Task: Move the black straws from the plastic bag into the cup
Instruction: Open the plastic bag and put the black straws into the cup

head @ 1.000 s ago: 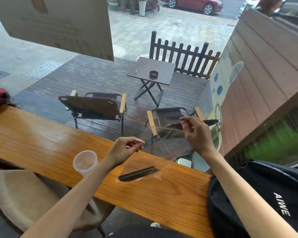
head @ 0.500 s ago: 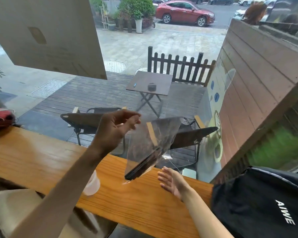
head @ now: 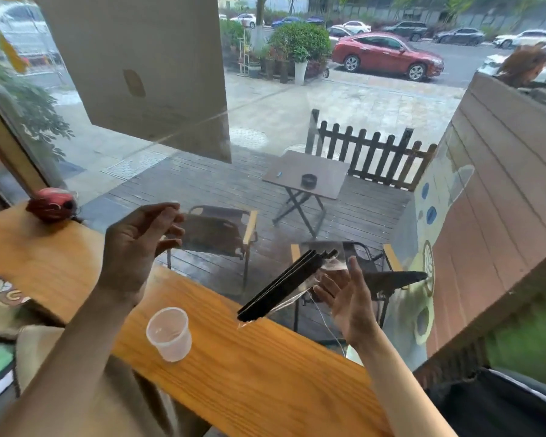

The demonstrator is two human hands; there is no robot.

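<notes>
My left hand (head: 136, 247) is raised above the counter and pinches one corner of the clear plastic bag (head: 202, 234) between thumb and fingers. The bag stretches to the right, and a bundle of black straws (head: 281, 285) lies slanted inside it, its lower end pointing down-left. My right hand (head: 347, 301) is open, palm towards the bag, with its fingers at the bag's right end by the upper tips of the straws. A clear plastic cup (head: 169, 334) stands upright and empty on the wooden counter (head: 249, 373), below and to the left of the straws.
A window pane rises right behind the counter. A red object (head: 52, 205) sits at the counter's far left end. A black bag (head: 501, 408) lies at the lower right. A beige cushioned seat (head: 35, 348) is under my left arm.
My right hand has risen from just above the counter to the bag's right end. The straws have swung up and to the right with the bag. My view has tilted upward.
</notes>
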